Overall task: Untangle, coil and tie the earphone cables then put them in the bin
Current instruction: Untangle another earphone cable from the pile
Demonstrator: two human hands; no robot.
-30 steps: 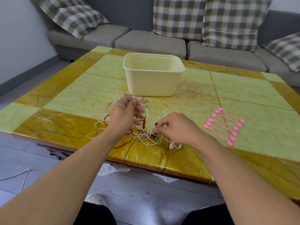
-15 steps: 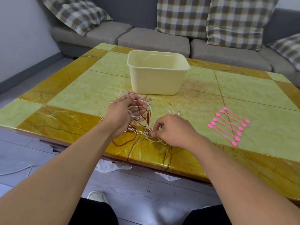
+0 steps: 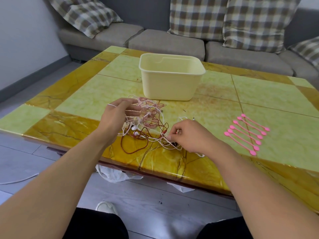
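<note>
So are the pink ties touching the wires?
Apart. In the head view the pink ties lie in a row to the right, with bare table and the right hand between them and the wires.

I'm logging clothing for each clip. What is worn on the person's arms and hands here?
Nothing is worn on either arm: both forearms are bare, with no sleeve in view. The left hand and right hand have no gloves. No watch or bracelet shows on either wrist.

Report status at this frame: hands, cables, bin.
Left hand open, fingers spread in the cable tangle. Right hand pinching a white strand at the near edge. Nothing coiled or tied; pink ties untouched. Bin upright, path clear.
</note>
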